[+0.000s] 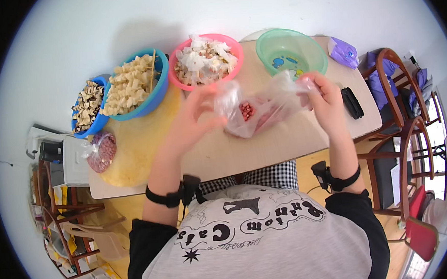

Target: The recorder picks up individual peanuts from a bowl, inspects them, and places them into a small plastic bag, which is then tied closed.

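Observation:
A thin clear plastic bag (268,117) with small reddish pieces, perhaps peanuts or beans, at its open mouth is in front of me over the table. My right hand (325,97) pinches the upper right part of its film between thumb and fingers. On the other side, my left hand (197,116) is blurred, thumb and fingers curved apart. Its fingertips meet or overlap the bag's left edge; whether they grip the film is not clear. A knotted clear bag (102,152) of similar reddish pieces lies near the table's left end.
Along the back stand a blue basin (156,103) of skewered pale food, a smaller blue basin (88,132) of dark-edged slices, a pink basin (239,67) with crumpled tissues and scraps, and a green basin (264,56). A purple packet (343,52) and black case (352,103) lie right.

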Available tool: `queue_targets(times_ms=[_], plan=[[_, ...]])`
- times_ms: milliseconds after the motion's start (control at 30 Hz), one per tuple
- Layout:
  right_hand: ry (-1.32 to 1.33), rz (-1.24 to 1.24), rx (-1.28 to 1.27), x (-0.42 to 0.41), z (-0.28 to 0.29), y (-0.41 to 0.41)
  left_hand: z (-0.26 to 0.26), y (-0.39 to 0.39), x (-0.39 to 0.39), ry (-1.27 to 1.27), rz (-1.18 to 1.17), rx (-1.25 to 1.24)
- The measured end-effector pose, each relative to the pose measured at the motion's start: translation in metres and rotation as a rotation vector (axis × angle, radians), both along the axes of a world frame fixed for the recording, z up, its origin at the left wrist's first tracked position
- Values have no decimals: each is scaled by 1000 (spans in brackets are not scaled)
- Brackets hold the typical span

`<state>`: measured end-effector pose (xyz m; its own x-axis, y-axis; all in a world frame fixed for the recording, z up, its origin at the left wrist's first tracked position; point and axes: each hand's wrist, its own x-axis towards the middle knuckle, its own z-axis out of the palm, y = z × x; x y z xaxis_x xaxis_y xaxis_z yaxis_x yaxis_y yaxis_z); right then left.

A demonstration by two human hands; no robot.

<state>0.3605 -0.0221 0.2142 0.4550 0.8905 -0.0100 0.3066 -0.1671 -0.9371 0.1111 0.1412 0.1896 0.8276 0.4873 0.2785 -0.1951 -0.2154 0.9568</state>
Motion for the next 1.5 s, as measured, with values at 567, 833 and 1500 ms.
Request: queue_targets(times_ms=[567,833,1500], plan=[[-430,460,142,-53,-81,77,-152,-11,88,368,274,838],[-781,616,542,-81,-49,67,-155,-13,99,-525,332,-53],[340,620,-49,-42,-160,61,-23,-50,82,115,116,1046]])
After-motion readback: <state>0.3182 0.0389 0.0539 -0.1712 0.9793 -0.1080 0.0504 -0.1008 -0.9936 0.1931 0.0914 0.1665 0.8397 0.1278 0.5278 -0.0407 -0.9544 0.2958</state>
